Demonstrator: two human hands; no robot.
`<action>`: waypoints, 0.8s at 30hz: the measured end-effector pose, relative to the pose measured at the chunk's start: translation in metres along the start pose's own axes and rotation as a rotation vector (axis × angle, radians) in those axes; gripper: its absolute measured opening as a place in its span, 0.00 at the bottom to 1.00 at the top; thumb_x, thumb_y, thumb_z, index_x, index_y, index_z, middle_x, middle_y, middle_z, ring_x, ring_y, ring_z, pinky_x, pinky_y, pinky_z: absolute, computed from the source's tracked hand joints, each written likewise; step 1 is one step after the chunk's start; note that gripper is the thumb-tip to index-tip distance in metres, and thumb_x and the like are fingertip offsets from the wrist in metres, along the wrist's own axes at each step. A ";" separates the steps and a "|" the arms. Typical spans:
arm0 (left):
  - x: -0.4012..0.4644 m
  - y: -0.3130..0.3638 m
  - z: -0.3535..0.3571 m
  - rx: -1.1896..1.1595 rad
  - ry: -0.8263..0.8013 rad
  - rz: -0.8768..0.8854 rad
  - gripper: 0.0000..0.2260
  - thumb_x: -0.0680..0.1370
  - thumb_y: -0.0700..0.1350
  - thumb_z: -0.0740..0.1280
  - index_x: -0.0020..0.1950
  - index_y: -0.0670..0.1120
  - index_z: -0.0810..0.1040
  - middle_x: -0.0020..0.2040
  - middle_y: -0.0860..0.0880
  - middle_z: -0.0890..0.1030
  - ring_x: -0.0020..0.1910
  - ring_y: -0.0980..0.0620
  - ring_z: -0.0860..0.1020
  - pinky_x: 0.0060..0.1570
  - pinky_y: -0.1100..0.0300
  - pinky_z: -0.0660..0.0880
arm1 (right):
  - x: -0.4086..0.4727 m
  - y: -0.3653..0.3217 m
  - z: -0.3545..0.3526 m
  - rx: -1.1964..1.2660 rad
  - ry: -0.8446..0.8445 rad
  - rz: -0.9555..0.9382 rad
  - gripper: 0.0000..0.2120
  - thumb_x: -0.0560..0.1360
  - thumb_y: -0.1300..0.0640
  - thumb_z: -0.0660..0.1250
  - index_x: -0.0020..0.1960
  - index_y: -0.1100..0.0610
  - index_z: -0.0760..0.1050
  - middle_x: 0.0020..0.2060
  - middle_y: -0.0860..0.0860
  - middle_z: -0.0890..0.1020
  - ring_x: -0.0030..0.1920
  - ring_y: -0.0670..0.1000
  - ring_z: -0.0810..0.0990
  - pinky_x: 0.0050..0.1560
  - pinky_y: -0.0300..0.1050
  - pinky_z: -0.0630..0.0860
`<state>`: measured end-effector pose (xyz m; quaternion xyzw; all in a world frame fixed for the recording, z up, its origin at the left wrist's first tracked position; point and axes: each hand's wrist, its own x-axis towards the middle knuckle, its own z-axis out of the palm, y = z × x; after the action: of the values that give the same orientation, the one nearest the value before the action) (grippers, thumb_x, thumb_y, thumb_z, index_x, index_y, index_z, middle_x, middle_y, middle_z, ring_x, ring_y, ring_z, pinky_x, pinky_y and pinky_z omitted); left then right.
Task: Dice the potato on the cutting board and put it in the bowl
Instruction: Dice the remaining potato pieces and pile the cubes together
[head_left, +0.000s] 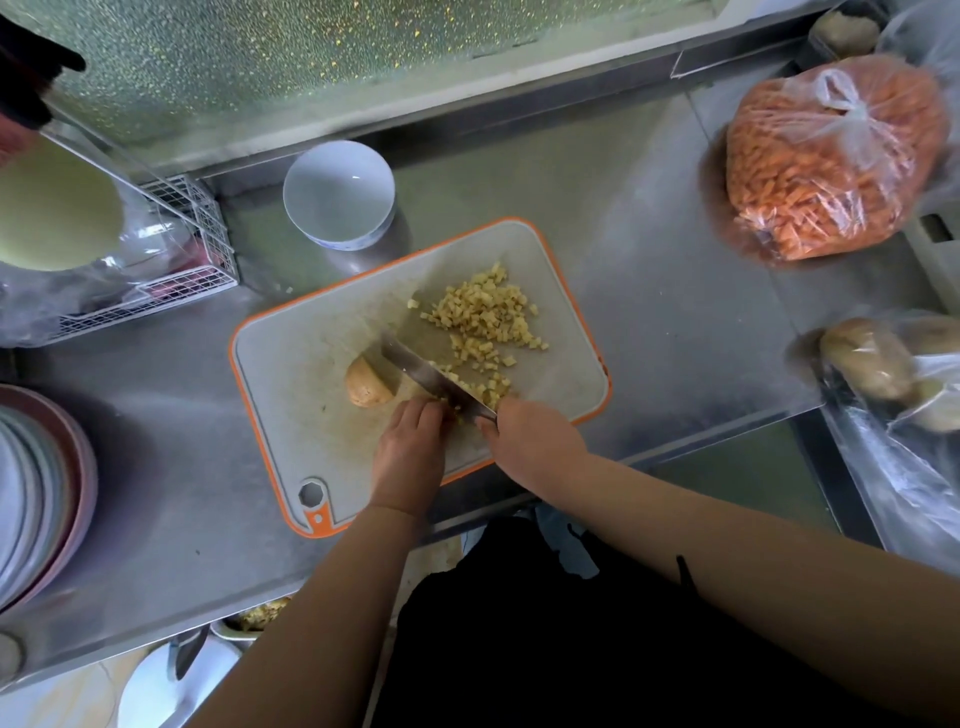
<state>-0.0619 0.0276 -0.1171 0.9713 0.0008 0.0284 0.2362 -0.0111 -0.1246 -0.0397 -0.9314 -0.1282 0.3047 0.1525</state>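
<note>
— Steel counter (649, 270) carried what?

— A cutting board (291, 364) with a white bowl (337, 195) just beyond its far edge, holding nothing.

— And the hands?

— The right hand (535, 441) gripped a knife (434, 376) on the board. The left hand (410, 452) curled over potato bits beside the blade.

— The potato?

— An uncut potato piece (366, 384) lay left of the blade; diced potato (485, 317) was heaped on the board's right.
</note>
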 end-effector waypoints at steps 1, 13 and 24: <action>0.000 0.000 0.000 0.009 -0.007 0.004 0.10 0.71 0.40 0.62 0.48 0.39 0.79 0.43 0.42 0.79 0.42 0.42 0.77 0.35 0.53 0.77 | 0.000 -0.001 0.002 -0.007 -0.003 0.003 0.19 0.81 0.47 0.54 0.55 0.63 0.71 0.51 0.61 0.80 0.52 0.61 0.78 0.47 0.49 0.72; 0.012 0.010 -0.014 -0.139 -0.020 -0.196 0.05 0.75 0.41 0.64 0.46 0.40 0.75 0.40 0.42 0.78 0.44 0.39 0.77 0.37 0.49 0.74 | 0.021 0.005 0.003 0.205 -0.052 0.075 0.22 0.79 0.43 0.57 0.51 0.63 0.74 0.45 0.61 0.80 0.49 0.61 0.78 0.47 0.51 0.73; 0.020 0.027 -0.025 0.413 -0.188 0.183 0.31 0.73 0.41 0.54 0.78 0.45 0.57 0.77 0.49 0.59 0.75 0.42 0.60 0.72 0.43 0.57 | 0.029 -0.007 -0.042 0.943 -0.099 0.417 0.30 0.79 0.36 0.45 0.38 0.59 0.70 0.25 0.54 0.70 0.22 0.52 0.67 0.24 0.43 0.66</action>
<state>-0.0435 0.0149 -0.0813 0.9934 -0.1032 -0.0418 0.0281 0.0361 -0.1173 -0.0200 -0.7518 0.2042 0.3967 0.4855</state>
